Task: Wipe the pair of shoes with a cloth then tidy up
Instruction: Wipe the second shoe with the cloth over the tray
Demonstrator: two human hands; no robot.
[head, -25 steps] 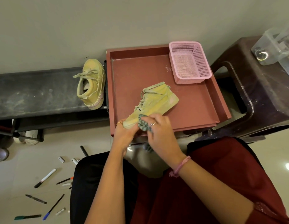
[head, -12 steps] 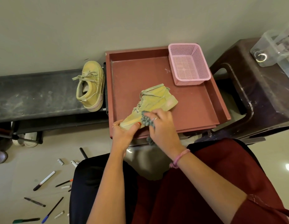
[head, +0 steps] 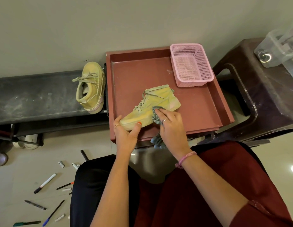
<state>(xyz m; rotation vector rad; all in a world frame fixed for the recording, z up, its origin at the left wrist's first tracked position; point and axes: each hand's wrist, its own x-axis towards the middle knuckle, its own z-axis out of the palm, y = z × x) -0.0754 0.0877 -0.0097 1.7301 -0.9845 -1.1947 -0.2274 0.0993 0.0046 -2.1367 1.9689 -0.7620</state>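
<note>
The high-top shoe [head: 152,106] lies on its side inside the red tray [head: 199,110], near the tray's front edge, with its long axis running diagonally: toe toward the near left corner, heel and collar toward the far right. The left hand [head: 126,136] forms a grip on the toe end, thumb on the upper and fingers curled beneath the sole edge, holding the shoe steady. The right hand [head: 171,126] has its grip closed on a bunched grey-green cloth [head: 155,117], pressing it against the side of the shoe at mid-length; a loose tail of the cloth hangs below the tray's front lip. The unwiped length of this side lies up and to the right of the cloth, toward the heel, so the right hand is the nearer hand for the stroke, and the stroke is judged to follow the shoe's long axis away from the left hand. Count: two shoes, one in the tray and the second shoe [head: 91,89] standing on the dark bench [head: 36,95] just beside the tray's left wall; one cloth; one pink mesh basket [head: 191,64] in the tray's far right corner. Several pens and markers [head: 45,183] lie scattered on the floor at lower left; their caps make an exact count uncertain.
</note>
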